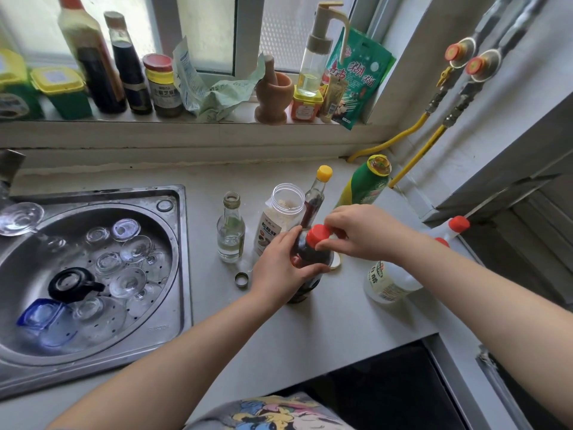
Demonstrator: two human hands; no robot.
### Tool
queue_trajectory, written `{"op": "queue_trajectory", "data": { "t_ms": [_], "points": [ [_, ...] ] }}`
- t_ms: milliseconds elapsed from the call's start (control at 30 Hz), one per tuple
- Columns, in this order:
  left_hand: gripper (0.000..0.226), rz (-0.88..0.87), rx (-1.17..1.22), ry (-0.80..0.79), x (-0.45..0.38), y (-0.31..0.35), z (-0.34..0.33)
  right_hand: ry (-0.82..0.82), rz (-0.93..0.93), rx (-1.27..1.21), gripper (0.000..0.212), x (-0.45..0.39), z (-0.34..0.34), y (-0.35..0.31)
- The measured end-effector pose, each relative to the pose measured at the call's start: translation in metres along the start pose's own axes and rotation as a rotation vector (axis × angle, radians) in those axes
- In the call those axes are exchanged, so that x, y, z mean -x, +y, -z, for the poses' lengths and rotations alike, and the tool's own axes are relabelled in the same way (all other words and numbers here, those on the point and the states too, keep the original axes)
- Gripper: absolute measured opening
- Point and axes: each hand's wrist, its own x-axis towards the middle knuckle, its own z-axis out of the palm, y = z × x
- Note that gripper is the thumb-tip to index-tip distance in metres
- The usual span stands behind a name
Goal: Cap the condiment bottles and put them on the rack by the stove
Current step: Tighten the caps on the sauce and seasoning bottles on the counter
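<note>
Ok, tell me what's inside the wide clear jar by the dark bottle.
The wide clear jar stands uncapped, with pale powder clinging inside. Its label hides the lower contents.

Home kitchen: steel sink (173, 274), condiment-lined windowsill (217, 119) (gas pipes (412, 131) too)

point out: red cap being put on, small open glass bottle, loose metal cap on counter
red cap (318, 234), head view, on the cap's top face.
small open glass bottle (230, 229), head view, on its clear body below the neck.
loose metal cap (241, 279), head view, on the ring's rim.
</note>
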Motion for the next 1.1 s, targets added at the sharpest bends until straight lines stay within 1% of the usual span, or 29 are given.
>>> {"op": "queue_trajectory", "data": {
  "t_ms": [133,233,333,467,600,767,1000,1100],
  "points": [
    [0.087,-0.001,-0.01,0.003,0.001,0.002,0.0,0.144,0.096,0.113,0.04,0.008,-0.008,0.01],
    [0.088,-0.006,-0.019,-0.009,0.001,0.003,0.0,0.141,0.148,0.143,0.043,0.003,-0.006,0.008],
    [0.085,-0.007,-0.012,-0.006,0.001,0.005,0.001,0.131,0.21,0.194,0.04,-0.003,-0.009,0.005],
    [0.086,0.004,-0.036,-0.007,0.002,0.005,0.0,0.176,0.203,0.182,0.038,-0.008,-0.013,0.0],
    [0.087,0.002,-0.047,-0.018,0.002,0.003,-0.003,0.291,0.148,0.19,0.037,-0.015,-0.022,-0.007],
    [0.074,0.008,-0.022,0.001,0.002,0.002,-0.003,0.38,0.033,0.239,0.037,-0.019,-0.028,-0.014],
    [0.083,0.0,-0.003,-0.001,0.001,0.002,-0.003,0.412,-0.208,0.211,0.043,-0.015,-0.035,-0.023],
    [0.089,0.015,0.052,-0.015,0.002,0.0,-0.004,0.446,-0.29,0.238,0.043,-0.014,-0.035,-0.031]
  ]
}}
